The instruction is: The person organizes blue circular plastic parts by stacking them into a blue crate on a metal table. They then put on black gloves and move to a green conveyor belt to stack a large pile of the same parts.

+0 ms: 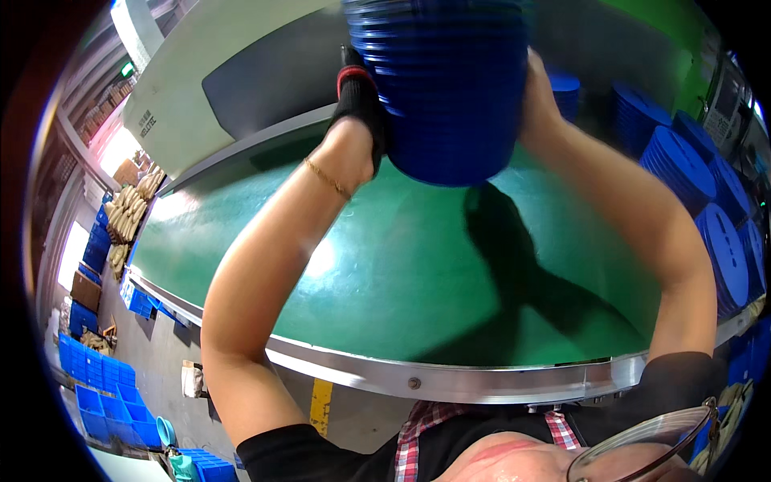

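A tall stack of round blue plastic discs [450,104] is held up between my two hands, above a green conveyor belt [385,265]. At its left side, my left hand [361,100] presses against the ridged edges; it wears a black glove with a red band. My bare right hand [540,100] grips the opposite side, its fingers partly hidden behind the stack. The top of the stack runs out of the picture. Below it, the shadow of the stack and my arm falls on the belt.
More stacks of blue discs [681,165] stand along the belt's right side, and another blue stack [564,92] is farther back. A metal rail [482,384] edges the belt near me. A pale machine panel [181,112] rises behind. Blue crates [96,361] sit on the floor at left.
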A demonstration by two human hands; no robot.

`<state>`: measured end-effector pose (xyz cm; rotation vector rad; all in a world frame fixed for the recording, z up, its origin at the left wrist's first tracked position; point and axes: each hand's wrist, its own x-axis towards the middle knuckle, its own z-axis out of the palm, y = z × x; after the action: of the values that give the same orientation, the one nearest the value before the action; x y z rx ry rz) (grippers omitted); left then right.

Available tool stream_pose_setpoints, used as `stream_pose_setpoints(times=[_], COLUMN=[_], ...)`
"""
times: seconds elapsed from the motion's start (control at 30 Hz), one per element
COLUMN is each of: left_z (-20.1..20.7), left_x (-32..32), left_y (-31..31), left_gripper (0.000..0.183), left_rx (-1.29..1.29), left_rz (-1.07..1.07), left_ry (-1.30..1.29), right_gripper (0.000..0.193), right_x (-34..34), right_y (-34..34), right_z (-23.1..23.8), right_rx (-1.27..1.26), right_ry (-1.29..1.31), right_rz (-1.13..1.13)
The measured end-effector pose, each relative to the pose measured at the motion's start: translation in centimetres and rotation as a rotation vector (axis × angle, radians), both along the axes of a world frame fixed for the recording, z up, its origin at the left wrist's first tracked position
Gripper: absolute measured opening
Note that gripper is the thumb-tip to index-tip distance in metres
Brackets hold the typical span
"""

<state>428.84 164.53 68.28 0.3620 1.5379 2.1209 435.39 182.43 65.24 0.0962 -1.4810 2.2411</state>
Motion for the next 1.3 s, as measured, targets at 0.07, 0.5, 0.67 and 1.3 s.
stream_pose_setpoints(times=[0.07,0.5,0.67,1.3], left_z=[1.7,3.0,1.1,-4.1], left_x=[-1.9,-9.9,-10.7,-12.2], left_y=[1.5,20.5,24.1,26.5], left_gripper=[0.073,0.062,0.06,0.058], left_rx=[-0.005,0.044,0.049,-0.346], left_rz=[-0.034,-0.084,-0.012,0.212], left_ry=[0.016,0.147,0.201,0.603], right_gripper=[0.062,0.044,0.064,0.065], right_x=[-1.5,-5.2,-5.5,-4.7], right_y=[1.9,18.1,21.9,24.9], right_z=[2.4,6.3,4.8,-0.7], right_rx=[-0.096,0.002,0.055,0.106], right_ry=[-0.022,0.191,-0.002,-0.019], right_rz=[0.018,-0.15,-0.313,-0.455])
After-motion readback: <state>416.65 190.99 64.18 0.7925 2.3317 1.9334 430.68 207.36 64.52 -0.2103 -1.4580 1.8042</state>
